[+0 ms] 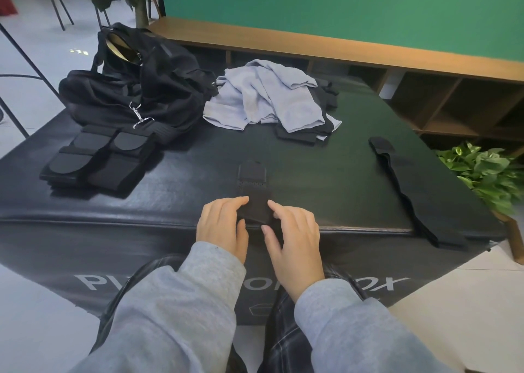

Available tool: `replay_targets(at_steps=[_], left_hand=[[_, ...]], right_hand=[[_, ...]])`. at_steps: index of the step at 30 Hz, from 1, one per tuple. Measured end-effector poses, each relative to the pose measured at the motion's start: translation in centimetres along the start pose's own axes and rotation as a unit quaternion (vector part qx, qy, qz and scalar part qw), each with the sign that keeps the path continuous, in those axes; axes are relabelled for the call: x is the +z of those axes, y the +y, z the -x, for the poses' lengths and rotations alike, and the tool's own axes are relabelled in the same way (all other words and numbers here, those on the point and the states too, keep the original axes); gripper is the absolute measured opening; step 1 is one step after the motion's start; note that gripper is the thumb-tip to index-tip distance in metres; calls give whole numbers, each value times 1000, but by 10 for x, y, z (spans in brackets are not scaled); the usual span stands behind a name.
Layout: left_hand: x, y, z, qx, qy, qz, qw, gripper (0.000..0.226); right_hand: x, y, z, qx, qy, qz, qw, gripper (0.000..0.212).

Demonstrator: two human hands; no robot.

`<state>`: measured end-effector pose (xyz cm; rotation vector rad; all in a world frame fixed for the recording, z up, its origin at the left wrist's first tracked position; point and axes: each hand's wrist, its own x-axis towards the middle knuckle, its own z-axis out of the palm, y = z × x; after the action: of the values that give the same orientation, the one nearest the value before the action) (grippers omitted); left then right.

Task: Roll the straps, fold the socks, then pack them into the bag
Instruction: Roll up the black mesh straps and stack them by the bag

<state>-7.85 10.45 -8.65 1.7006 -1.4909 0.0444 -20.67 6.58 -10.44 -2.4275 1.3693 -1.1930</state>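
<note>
At six o'clock on the black padded surface (297, 174), my left hand (221, 226) and right hand (293, 235) pinch the rolled near end of a black strap (253, 194) — light, floppy, probably grippy, so I'd keep fingertips at both roll edges.

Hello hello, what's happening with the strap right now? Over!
Left hand and right hand both pinching the near end of the black strap, rolling. Gray socks unfolded, bag open. Nothing in the way.
</note>
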Motion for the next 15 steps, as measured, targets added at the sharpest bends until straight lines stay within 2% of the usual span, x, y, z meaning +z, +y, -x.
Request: replay_targets(at_steps=[10,15], left_hand=[[-3,0,-2,-9,-9,-3,1000,43],[-5,1,0,-22,4,33,999,41]], right_hand=[[-1,0,0,-17,14,-6,1000,30],[-2,1,0,-16,16,-42,999,23]])
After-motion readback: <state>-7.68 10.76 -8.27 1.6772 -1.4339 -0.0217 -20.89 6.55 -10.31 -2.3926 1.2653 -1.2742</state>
